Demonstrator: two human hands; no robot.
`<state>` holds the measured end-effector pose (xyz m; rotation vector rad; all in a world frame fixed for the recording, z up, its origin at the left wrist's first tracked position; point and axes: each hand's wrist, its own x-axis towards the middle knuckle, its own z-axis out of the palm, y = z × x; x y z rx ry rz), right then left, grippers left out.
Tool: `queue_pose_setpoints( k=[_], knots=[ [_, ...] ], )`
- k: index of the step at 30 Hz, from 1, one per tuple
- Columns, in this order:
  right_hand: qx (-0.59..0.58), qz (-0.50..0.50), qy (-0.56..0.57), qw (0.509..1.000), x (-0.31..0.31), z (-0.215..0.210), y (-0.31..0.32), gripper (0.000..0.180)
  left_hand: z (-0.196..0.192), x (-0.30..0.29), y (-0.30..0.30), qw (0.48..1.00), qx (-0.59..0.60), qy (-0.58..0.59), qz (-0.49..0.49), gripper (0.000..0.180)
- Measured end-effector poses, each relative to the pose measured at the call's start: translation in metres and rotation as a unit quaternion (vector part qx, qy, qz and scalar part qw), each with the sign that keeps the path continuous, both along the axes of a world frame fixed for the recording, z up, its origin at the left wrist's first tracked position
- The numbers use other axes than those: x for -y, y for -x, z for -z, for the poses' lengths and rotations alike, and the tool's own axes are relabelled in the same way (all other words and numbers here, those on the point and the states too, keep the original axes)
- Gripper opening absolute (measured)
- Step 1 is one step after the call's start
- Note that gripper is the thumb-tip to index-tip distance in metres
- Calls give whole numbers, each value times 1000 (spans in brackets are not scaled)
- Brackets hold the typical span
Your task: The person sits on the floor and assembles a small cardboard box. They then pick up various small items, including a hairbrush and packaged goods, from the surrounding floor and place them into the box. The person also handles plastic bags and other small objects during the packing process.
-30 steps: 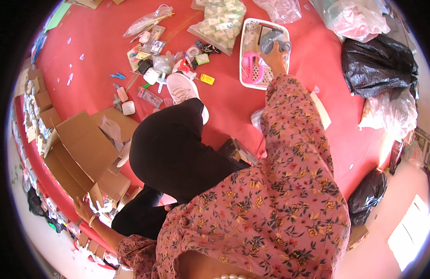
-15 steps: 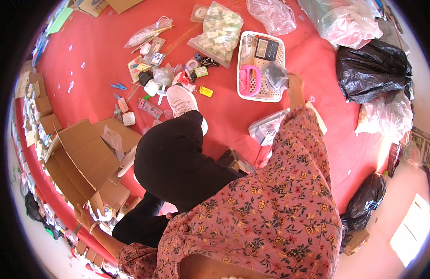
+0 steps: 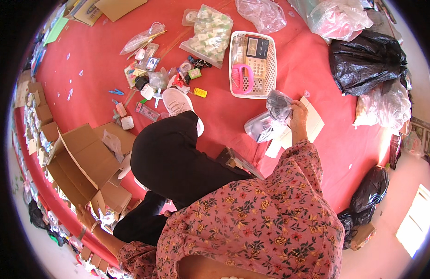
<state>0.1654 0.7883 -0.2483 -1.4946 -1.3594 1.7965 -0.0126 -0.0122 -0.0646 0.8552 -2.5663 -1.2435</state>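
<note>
My right hand (image 3: 297,118) is closed on a small clear plastic bag (image 3: 277,103) with something grey and dark in it. The bag hangs just over another clear bag with dark contents (image 3: 259,129), lying on the red floor covering; I cannot tell whether the two touch. Under that hand are pale cardboard pieces (image 3: 312,122). Beyond it stands a white plastic basket (image 3: 273,76) holding a calculator (image 3: 257,58) and a pink-handled object (image 3: 243,78). At the lower left, my left hand (image 3: 86,217) rests with fingers stretched against the edge of an open cardboard box (image 3: 85,160).
Assorted small items lie around my white shoe (image 3: 175,102), among them a yellow packet (image 3: 200,92). A bag of white-green pieces (image 3: 210,35) is farther off. A black plastic bag (image 3: 366,60) sits at the right. A dark box (image 3: 238,161) is beside my leg.
My right hand has drawn the small plastic bag back from over the basket, toward me, to above the other clear bag. My left hand stays at the cardboard box.
</note>
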Motion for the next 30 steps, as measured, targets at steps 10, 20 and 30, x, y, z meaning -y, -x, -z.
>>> queue_pose_setpoints(
  k=[10, 20, 30],
  knots=[
    [45, 74, -102, 991, -30, 13, -7, 16, -5, -7, -1, 999, 29, 5, -18, 42],
    [422, -254, -375, 786, -80, 90, -24, 17, -3, -3, -2, 999, 23, 8, -21, 42],
    [386, -363, -288, 797, -14, 136, 111, 29, 0, -5, 3, 1000, 10, -2, -21, 38]
  ],
)
